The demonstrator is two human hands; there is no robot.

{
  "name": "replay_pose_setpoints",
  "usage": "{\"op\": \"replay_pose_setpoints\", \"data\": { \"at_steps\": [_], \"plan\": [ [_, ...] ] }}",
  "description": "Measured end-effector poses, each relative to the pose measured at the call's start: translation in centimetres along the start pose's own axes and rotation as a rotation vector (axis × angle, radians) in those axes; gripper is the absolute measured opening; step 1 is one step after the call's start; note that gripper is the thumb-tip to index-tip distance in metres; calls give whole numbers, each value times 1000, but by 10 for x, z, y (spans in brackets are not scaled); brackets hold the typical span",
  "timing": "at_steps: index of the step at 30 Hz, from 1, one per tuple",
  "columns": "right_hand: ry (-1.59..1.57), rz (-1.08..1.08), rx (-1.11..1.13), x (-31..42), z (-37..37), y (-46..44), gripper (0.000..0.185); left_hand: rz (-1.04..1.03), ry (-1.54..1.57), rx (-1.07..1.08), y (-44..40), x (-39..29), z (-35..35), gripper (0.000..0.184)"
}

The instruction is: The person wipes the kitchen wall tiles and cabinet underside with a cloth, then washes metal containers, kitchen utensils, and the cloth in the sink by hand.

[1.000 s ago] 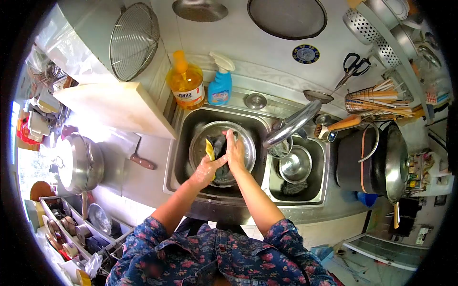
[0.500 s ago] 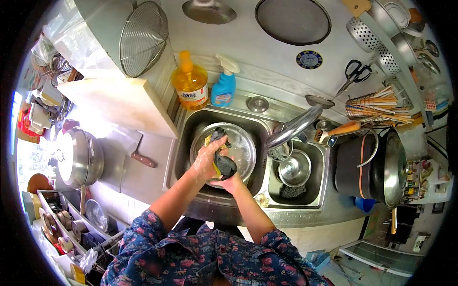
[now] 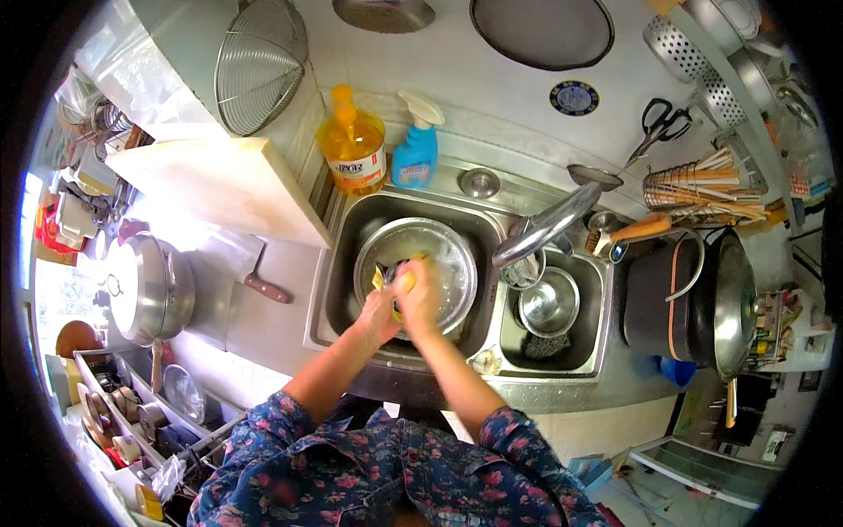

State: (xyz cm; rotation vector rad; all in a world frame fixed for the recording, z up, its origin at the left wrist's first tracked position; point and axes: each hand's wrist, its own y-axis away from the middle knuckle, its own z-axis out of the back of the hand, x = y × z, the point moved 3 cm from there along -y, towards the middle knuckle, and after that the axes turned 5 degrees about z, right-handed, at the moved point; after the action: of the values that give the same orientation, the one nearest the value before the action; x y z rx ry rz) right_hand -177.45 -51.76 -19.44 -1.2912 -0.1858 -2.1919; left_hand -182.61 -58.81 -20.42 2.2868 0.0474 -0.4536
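Over the large left sink basin [image 3: 338, 299], my left hand [image 3: 378, 314] and my right hand [image 3: 420, 303] are close together. Both are closed on a soft, limp black-and-yellow piece [image 3: 383, 276]; whether it is a cloth or a glove I cannot tell. Its dark end sticks out beyond my left hand, with yellow parts between the fingers. My right hand is smeared by motion and covers much of it. Beneath lies a round metal basin [image 3: 457, 263] with wet, sudsy-looking sides.
A yellow soap bottle [image 3: 356, 149] and a blue spray bottle [image 3: 414, 156] stand behind the sink. The faucet [image 3: 549, 227] reaches over the small right basin, which holds a metal bowl [image 3: 549, 303] and a dark scrubber [image 3: 544, 346]. A knife [image 3: 268, 288] lies left.
My right hand has risen from below the black-and-yellow piece to its upper side, closing over it. The piece is more bunched up and less of its black shows. The view has shifted slightly.
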Motion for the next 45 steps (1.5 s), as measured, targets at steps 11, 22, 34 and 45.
{"op": "replay_pose_setpoints", "data": {
  "at_steps": [11,22,34,45],
  "plan": [
    [4,169,35,43,-5,30,21,73,59,203,-25,-10,26,40],
    [49,144,-30,44,-27,43,25,45,-46,323,-27,-4,40,52],
    [61,244,-52,37,-23,41,20,80,173,251,-22,-3,29,40],
    [-1248,-944,1,-115,-14,18,40,-83,275,305,-17,-33,22,45]
  ]
}}
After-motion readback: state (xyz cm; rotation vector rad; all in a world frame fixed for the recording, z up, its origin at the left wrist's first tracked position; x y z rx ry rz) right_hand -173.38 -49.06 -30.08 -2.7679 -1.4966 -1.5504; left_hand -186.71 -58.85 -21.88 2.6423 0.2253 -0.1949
